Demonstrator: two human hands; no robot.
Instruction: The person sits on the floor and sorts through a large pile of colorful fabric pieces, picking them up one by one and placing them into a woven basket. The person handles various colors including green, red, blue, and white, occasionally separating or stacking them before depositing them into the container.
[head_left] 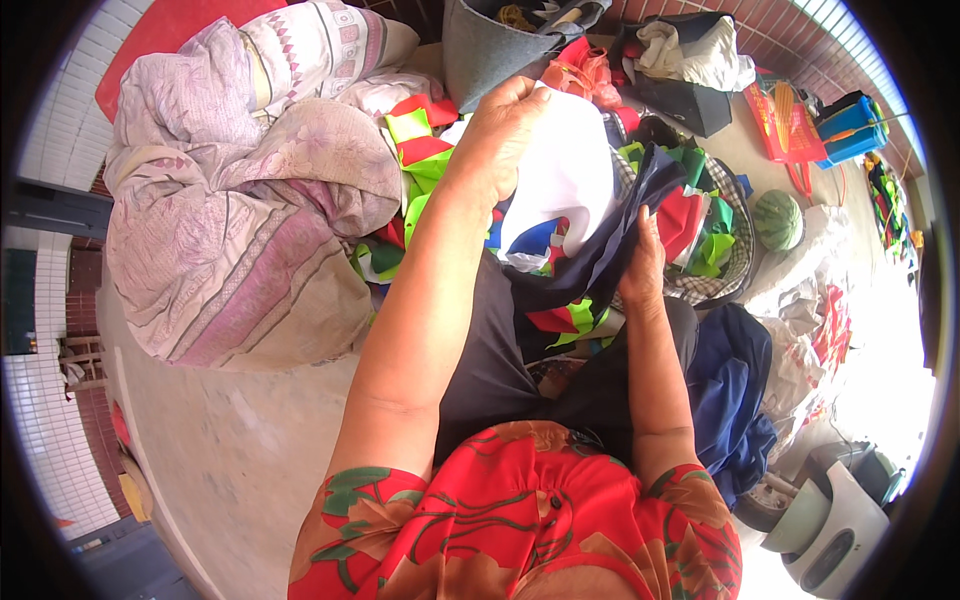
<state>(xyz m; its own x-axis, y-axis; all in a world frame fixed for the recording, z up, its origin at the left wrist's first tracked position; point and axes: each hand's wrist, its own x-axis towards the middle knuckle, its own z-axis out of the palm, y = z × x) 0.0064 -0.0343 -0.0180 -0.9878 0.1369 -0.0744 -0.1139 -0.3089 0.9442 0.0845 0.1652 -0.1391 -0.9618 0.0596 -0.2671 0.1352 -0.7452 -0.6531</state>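
Observation:
My left hand [500, 138] is raised, its fingers closed on the upper edge of a white cloth [572, 165], which hangs down over my lap. Lower and to the right, my right hand [643, 262] grips a dark navy cloth [605, 268] between thumb and fingers. That dark cloth runs beneath the white one and drapes across my knees. Green and red fabric scraps [425, 165] show behind my left forearm, and others lie under the cloths. Beside my right hand, a checked cloth bag [742, 225] holds several red and green scraps.
Big floral fabric bundles [250, 240] fill the left. A grey tub [490, 60] stands ahead, with a black box [690, 105] to its right. A watermelon [779, 220] sits near a red bag [785, 125]. Navy fabric [730, 380] lies by my right leg.

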